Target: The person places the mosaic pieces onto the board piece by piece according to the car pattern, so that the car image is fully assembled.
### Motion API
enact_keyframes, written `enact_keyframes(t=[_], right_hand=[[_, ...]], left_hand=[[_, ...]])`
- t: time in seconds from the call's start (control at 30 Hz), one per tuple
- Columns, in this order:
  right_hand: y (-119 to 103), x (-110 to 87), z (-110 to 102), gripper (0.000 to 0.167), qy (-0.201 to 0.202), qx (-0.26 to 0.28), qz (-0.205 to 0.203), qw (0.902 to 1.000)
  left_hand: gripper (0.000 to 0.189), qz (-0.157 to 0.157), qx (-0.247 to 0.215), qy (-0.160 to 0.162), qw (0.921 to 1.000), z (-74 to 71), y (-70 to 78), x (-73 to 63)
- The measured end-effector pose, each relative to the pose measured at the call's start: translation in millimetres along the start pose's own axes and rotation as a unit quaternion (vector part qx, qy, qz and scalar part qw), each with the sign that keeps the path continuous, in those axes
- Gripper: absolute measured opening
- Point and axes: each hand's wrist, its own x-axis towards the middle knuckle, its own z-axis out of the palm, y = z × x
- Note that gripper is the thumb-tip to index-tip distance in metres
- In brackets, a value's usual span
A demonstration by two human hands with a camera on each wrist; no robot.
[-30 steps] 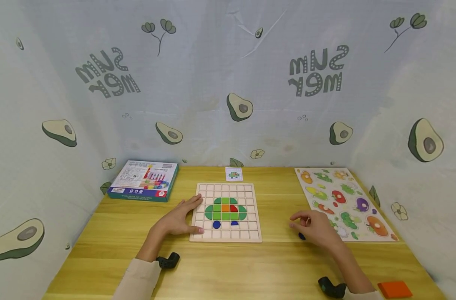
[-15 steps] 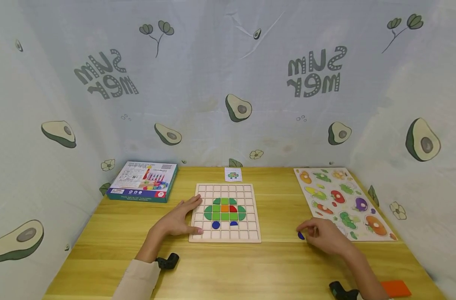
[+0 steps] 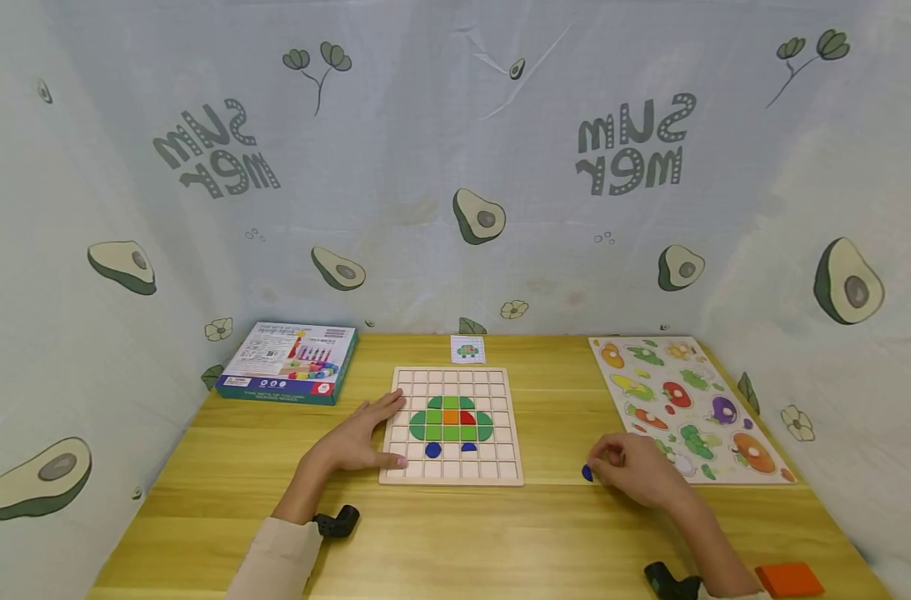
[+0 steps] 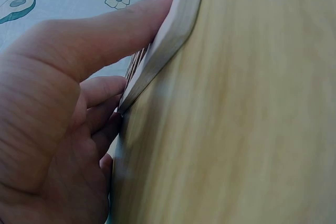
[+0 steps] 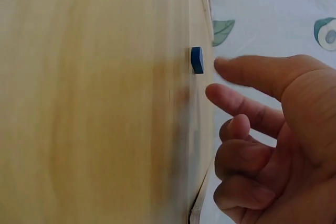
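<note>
A pale wooden grid board [image 3: 506, 451] lies mid-table, set with green pieces [image 3: 432, 432], an orange square [image 3: 450, 417], a red piece [image 3: 466, 417], a blue circle [image 3: 433, 450] and a blue half-circle [image 3: 468, 447]. My left hand [image 3: 357, 439] rests spread on the board's left side, its thumb on top near the front corner, as the left wrist view confirms. Off to the right, a small blue piece with a curved edge [image 5: 197, 60] sits on the table. My right hand [image 3: 635, 469] hovers beside it, thumb and forefinger extended just apart from it, the other fingers bent.
A small pattern card [image 3: 468, 349] lies behind the board. At the back left stands a boxed set [image 3: 287, 362]. To the right is a vegetable puzzle board [image 3: 673, 417], with an orange block [image 3: 789, 579] near the front right. Printed cloth hangs behind the table.
The small blue piece has shifted a little left. My right hand moved right, then came back left beside the piece. My left hand has stayed on the board.
</note>
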Motion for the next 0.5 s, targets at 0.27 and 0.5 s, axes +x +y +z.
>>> enact_keyframes(t=[0.27, 0.5], right_hand=[[-6.2, 1.1, 3.6, 0.019, -0.011, 0.003, 0.005, 0.9999], [-9.6, 10.0, 9.2, 0.012, -0.013, 0.024, -0.008, 0.9996]], left_hand=[[0.106, 0.001, -0.006, 0.002, 1.0000, -0.3, 1.0, -0.8], [0.105, -0.001, 0.000, -0.001, 1.0000, 0.6, 0.9, -0.4]])
